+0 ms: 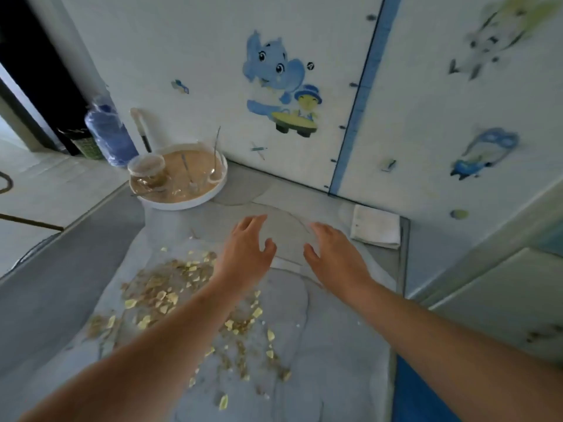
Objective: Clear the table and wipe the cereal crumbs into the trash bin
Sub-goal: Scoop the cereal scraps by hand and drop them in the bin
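Above table (335, 376), my left hand (246, 254) and right hand (335, 257) spread open, empty; left forearm hides part of cereal crumbs (164, 287).

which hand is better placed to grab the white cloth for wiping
Likely right. The right hand is open, empty and nearest the folded white cloth; the left hand sits farther off, at the edge of the cereal crumbs.

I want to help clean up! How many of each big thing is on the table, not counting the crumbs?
White tray: 1
Jar: 1
White cloth: 1
Total: 3
The thin utensils in the tray are too blurred to count.
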